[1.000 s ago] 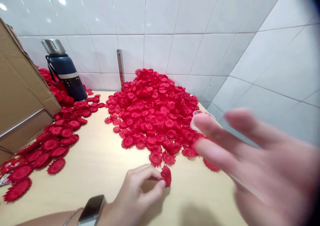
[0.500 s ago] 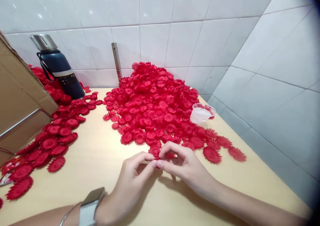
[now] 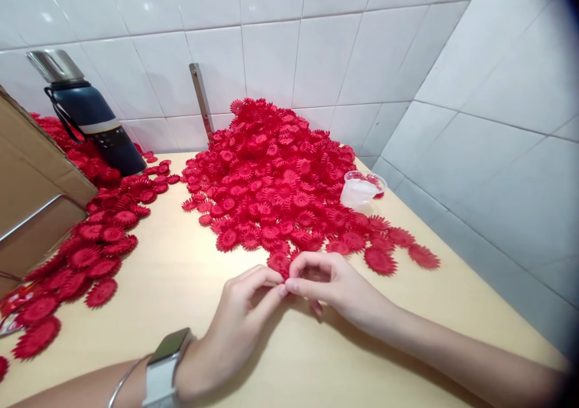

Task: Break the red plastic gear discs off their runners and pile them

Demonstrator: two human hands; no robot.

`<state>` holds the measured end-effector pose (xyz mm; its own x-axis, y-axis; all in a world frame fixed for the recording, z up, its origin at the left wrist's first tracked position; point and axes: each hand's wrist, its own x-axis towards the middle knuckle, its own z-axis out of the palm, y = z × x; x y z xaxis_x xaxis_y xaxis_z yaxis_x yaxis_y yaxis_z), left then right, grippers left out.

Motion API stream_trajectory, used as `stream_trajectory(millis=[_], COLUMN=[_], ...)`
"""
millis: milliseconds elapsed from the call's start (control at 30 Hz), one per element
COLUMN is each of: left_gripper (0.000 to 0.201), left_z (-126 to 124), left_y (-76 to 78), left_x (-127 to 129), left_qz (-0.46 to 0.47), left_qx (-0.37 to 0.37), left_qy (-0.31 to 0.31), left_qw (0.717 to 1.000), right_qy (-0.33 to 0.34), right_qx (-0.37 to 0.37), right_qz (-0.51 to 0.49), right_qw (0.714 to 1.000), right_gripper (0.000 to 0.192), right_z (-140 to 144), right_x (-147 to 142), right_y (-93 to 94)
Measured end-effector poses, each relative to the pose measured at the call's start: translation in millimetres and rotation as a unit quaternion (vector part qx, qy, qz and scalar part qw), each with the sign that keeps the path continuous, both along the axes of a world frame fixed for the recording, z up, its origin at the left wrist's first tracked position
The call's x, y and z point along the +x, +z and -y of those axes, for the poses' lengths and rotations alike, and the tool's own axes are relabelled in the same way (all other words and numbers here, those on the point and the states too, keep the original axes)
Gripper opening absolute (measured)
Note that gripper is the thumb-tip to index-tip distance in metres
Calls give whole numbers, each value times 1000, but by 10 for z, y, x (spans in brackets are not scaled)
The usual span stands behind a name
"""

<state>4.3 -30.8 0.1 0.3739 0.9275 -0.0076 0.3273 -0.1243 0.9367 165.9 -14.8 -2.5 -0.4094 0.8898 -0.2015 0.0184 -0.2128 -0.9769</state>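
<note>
In the head view, my left hand (image 3: 235,317) and my right hand (image 3: 346,287) meet low over the table, thumbs and forefingers pinched with the tips nearly touching. A small red fringed disc, like a rosette, is between the fingertips; they cover most of it. Just beyond the fingers begins a large heap of red fringed discs (image 3: 271,185), spreading back to the wall. A watch and a thin bangle are on my left wrist.
More red discs (image 3: 85,256) trail along the left beside a cardboard box (image 3: 36,173). Behind them a dark blue thermos (image 3: 94,119) stands near the tiled wall. A clear plastic cup (image 3: 359,191) rests at the heap's right edge, and a metal strip (image 3: 201,97) leans at the back.
The view has shifted slightly, moving the background up and left. Both hands keep their pinch at nearly the same place, with fingertips a little closer together.
</note>
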Motion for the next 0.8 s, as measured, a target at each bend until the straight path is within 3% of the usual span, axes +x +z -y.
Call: stream_trajectory(millis=[333, 533, 800], left_gripper=[16, 15, 15], left_z=[16, 0, 20], left_y=[26, 55, 92], left_x=[12, 35, 44], left_qz=[15, 41, 81], left_qx=[-29, -66, -100], left_qy=[6, 17, 50], left_qw=[999, 997, 990], right_qy=[17, 5, -16], right_qx=[48, 115, 61], right_qz=[52, 120, 72], right_qw=[997, 986, 995], right_gripper=[11, 9, 8], right_z=[38, 44, -11], right_x=[48, 59, 100], right_y=[19, 89, 50])
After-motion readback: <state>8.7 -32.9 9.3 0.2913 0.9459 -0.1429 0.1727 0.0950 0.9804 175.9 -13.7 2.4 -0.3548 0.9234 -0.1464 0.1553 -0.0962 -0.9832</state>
